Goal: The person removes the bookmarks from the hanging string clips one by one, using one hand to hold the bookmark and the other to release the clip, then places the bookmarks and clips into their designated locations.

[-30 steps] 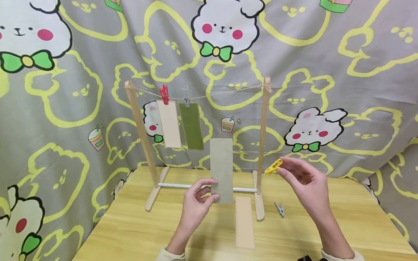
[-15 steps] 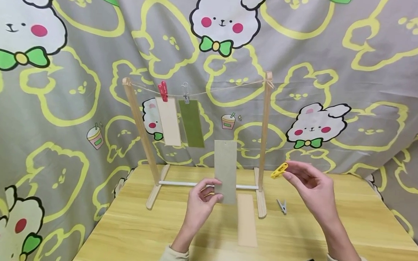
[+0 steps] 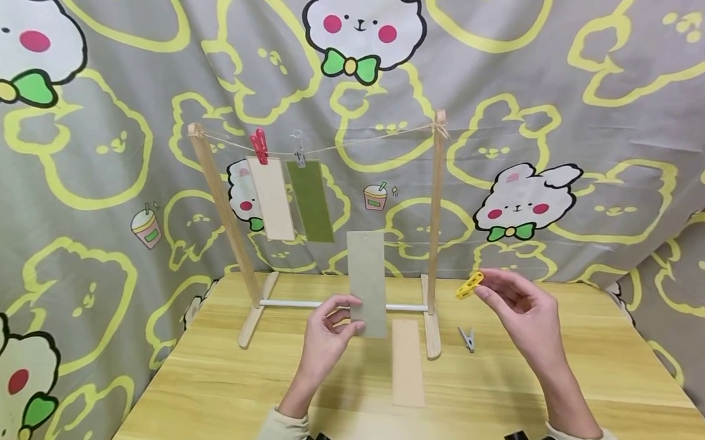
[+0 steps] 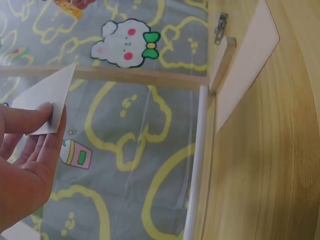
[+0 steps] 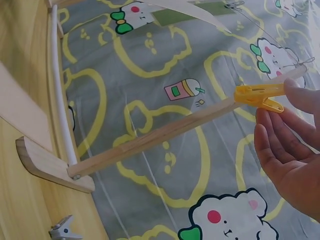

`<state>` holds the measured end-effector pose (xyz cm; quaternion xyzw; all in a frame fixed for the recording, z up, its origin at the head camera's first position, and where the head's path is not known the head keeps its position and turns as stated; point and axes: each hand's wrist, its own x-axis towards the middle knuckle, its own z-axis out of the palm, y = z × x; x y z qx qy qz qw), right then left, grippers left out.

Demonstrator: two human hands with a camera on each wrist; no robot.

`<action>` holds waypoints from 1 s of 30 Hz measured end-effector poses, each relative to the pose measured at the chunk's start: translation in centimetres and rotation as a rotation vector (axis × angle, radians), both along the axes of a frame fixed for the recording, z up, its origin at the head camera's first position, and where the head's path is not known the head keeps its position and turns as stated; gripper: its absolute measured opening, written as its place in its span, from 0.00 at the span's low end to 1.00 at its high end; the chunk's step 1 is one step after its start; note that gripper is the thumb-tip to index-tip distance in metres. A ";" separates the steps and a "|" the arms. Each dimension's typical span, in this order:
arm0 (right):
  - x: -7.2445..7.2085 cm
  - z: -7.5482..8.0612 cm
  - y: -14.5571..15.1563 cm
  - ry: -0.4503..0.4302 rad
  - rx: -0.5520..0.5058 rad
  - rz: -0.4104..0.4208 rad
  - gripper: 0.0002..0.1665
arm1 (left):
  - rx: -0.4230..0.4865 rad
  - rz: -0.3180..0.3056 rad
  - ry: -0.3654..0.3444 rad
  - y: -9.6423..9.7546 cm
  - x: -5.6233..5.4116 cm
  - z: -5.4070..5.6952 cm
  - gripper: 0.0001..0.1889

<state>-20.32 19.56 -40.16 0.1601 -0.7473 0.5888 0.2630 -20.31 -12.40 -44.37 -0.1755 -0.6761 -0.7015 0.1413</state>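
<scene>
My left hand (image 3: pixel 328 332) pinches a grey-green card strip (image 3: pixel 367 272) by its lower left edge, holding it upright above the table; a small hole shows near its top. In my right hand (image 3: pixel 527 313) a yellow clothespin (image 3: pixel 469 285) is pinched between thumb and fingers, right of the rack. The right wrist view shows the thumb and fingers on the handle ends of that clothespin (image 5: pixel 257 95). Behind, a string (image 3: pixel 361 142) carries a cream strip (image 3: pixel 271 201) under a red clothespin (image 3: pixel 260 145) and a dark green strip (image 3: pixel 311 202) under a clear clip (image 3: pixel 298 148).
The wooden rack's right post (image 3: pixel 436 210) and left post (image 3: pixel 224 215) stand on feet joined by a white rod (image 3: pixel 406 307). A peach strip (image 3: pixel 408 364) and a grey clothespin (image 3: pixel 467 339) lie on the table (image 3: pixel 206 396). A patterned curtain (image 3: pixel 510 57) hangs behind.
The head view has shifted a little. Both hands keep their hold on the grey-green strip and the yellow clothespin, with only slight movement.
</scene>
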 end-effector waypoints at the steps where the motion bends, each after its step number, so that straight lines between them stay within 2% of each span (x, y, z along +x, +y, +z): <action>1: 0.0 0.0 0.0 -0.005 -0.002 -0.002 0.18 | -0.001 0.003 0.000 -0.1 -0.1 0.0 0.19; 15: 0.0 -0.1 0.9 -0.084 -0.037 -0.023 0.18 | -0.029 -0.008 -0.026 0.3 -0.1 -0.4 0.18; 24: 0.3 0.0 1.7 -0.095 -0.085 -0.013 0.18 | -0.035 -0.002 -0.037 0.5 0.0 -0.3 0.19; 30: 0.3 -0.1 2.5 -0.113 -0.087 -0.029 0.18 | -0.041 -0.008 -0.062 0.5 0.1 -0.7 0.19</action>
